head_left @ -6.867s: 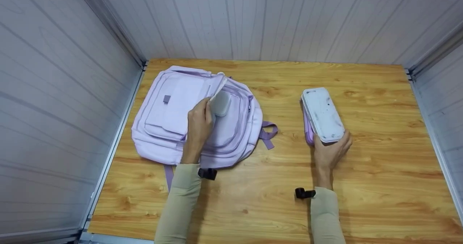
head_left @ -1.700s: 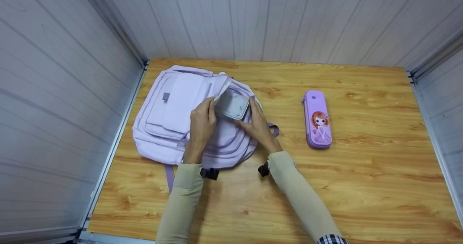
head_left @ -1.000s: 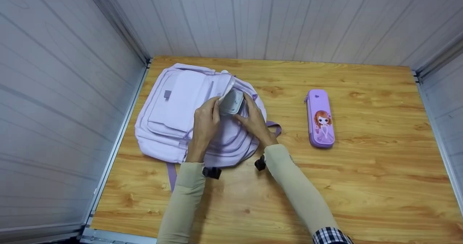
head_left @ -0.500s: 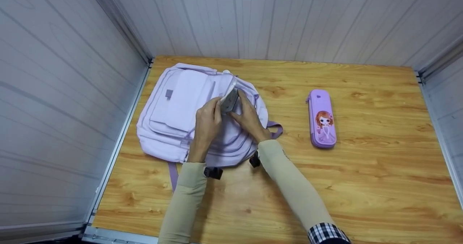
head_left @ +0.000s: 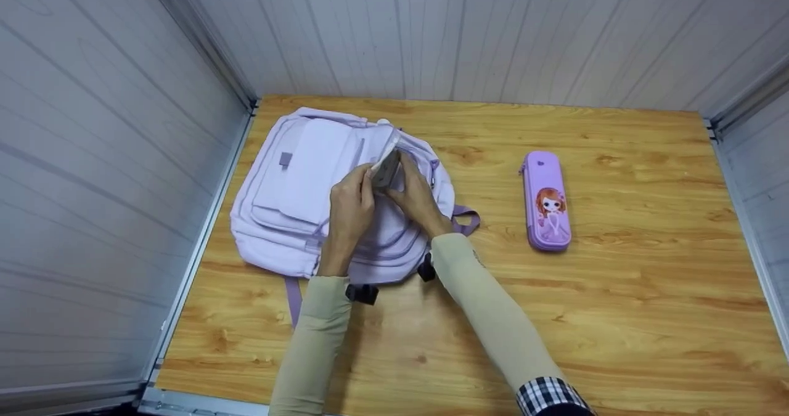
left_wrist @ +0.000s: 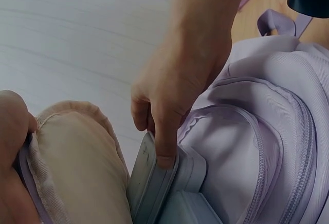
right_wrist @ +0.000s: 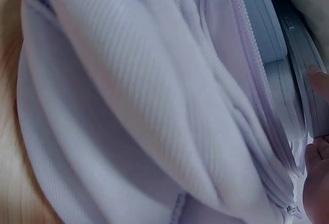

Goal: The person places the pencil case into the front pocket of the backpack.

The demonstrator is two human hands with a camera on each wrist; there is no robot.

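Snagging is our risk: right hand [head_left: 414, 189] pinches the case [head_left: 387, 168], half inside the backpack [head_left: 296, 188], while left hand [head_left: 350, 209] grips the flap [left_wrist: 77, 162]; a loosened flap could jam it.

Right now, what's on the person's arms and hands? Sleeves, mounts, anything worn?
Both hands are bare: the left hand and the right hand wear no gloves. Each forearm is covered by a snug beige sleeve reaching the wrist. A small black wrist camera sits under the left wrist, another at the right. A black-and-white checked cuff shows above the right sleeve.
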